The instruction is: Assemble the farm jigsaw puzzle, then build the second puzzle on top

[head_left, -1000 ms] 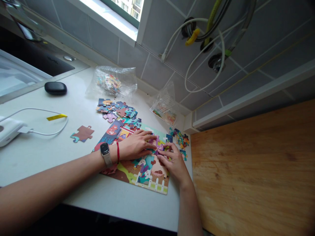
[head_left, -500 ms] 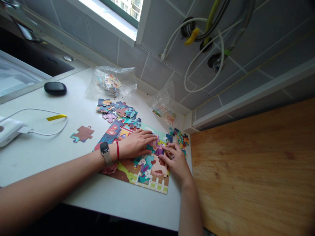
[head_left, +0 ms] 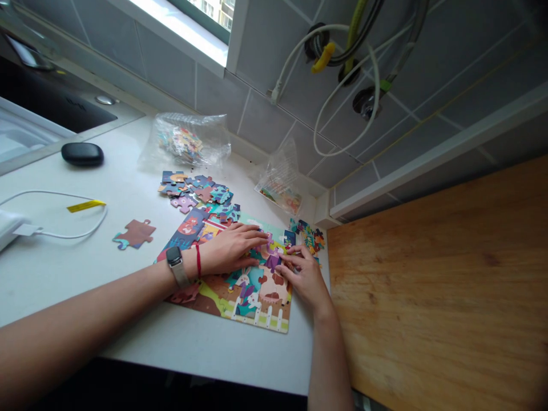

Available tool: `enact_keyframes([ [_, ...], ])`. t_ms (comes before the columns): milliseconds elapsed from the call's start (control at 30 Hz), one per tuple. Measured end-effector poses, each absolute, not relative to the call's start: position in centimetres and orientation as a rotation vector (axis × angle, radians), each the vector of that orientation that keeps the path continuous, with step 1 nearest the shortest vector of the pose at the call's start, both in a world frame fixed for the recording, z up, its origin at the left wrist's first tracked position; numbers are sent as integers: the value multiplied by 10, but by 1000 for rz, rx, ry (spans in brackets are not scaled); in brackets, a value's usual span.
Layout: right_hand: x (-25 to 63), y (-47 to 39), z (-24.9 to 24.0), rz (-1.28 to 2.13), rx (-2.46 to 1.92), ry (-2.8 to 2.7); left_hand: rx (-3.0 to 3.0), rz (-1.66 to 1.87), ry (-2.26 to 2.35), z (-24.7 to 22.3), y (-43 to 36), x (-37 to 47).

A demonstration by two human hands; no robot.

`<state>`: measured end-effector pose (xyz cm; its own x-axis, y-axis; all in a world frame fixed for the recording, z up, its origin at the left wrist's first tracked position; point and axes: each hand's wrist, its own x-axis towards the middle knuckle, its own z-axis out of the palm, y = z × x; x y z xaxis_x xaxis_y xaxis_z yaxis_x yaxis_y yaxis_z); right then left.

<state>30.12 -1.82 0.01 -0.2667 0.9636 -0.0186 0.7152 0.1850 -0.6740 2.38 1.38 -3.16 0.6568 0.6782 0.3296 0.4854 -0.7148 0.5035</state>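
The partly assembled jigsaw puzzle [head_left: 274, 288] lies on the white counter, showing a cow, rabbits and a fence. My left hand [head_left: 231, 246] rests palm down across its middle, fingers stretched out and holding nothing. At the right side of the puzzle, my right hand [head_left: 305, 275] has its thumb and fingertips closed on a purple puzzle piece [head_left: 273, 263]. That piece lies against the pieces around it; whether it is fully seated I cannot tell. Part of the picture is hidden beneath my left hand and forearm.
Loose pieces lie in a pile [head_left: 201, 191] behind the puzzle and in another pile [head_left: 310, 235] at right. A brown piece [head_left: 135, 234] sits apart. Plastic bags [head_left: 186, 140], a black case [head_left: 83, 154] and a white charger [head_left: 12, 228] are nearby. A wooden board [head_left: 428, 285] adjoins the counter.
The whole view has shifted slightly, so things appear a little further left. Both hands keep nearly the same place on the puzzle.
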Motion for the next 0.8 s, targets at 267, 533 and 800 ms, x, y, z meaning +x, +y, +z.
enact_keyframes([
  [267, 301, -19, -2, 810, -1555, -2060, 2491, 730, 905, -31, 14, 24],
  [533, 301, -18, -1, 832, -1568, -2056, 2506, 681, 913, -32, 14, 24],
  [800, 301, -19, -5, 838, -1556, -2036, 2504, 682, 906, -31, 15, 25],
])
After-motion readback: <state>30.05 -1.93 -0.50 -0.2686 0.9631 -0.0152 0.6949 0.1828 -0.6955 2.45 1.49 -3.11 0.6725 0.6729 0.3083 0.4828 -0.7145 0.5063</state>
